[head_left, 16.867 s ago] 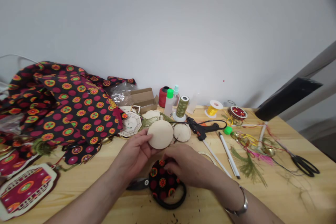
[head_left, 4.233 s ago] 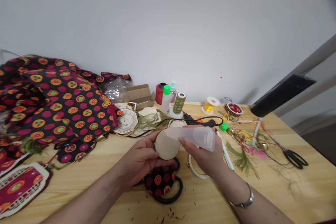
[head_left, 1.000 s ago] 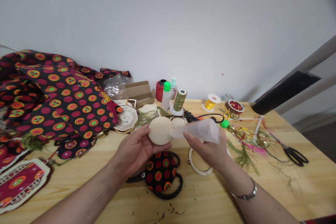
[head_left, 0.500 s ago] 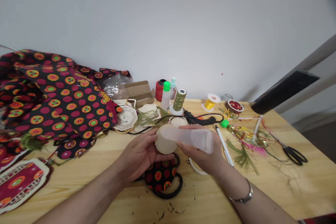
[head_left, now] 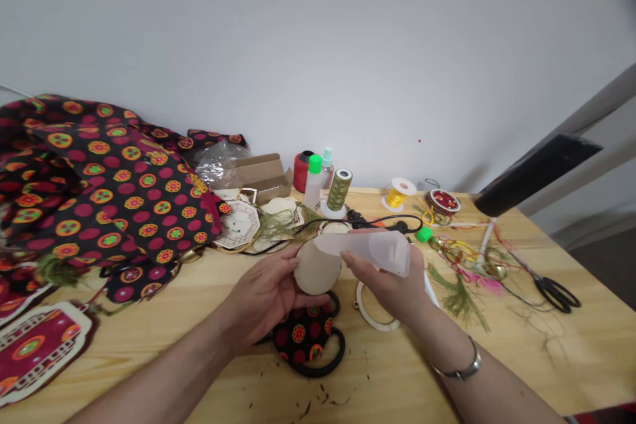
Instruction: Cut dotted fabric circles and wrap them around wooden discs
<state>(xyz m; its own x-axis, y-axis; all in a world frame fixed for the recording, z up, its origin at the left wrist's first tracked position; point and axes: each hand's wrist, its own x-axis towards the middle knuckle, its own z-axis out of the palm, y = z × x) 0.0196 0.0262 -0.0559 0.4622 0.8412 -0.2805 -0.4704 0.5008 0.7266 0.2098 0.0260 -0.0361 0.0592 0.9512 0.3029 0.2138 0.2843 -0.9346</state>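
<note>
My left hand (head_left: 263,291) holds a pale round disc (head_left: 318,269) by its edge, thumb on top and fingers beneath. A translucent white bottle (head_left: 372,250) lies tipped in my right hand (head_left: 392,285), its narrow end over the disc's upper part; whether the two touch cannot be made out. Under the disc, partly hidden by my left hand, a black patterned fabric piece (head_left: 304,338) with black cord loops rests on the table. A pale wooden ring (head_left: 365,318) lies beside my right hand, which covers part of it.
Patterned cloth (head_left: 124,192) is heaped at the left. Behind my hands stand a green-capped bottle (head_left: 313,184), an olive thread spool (head_left: 338,191) and a yellow spool (head_left: 397,195). Black scissors (head_left: 559,294), threads and a black cylinder (head_left: 539,173) are at the right.
The bottle and my right hand have shifted slightly right, uncovering more of the disc and the wooden ring. My left hand has barely moved and still holds the disc.
</note>
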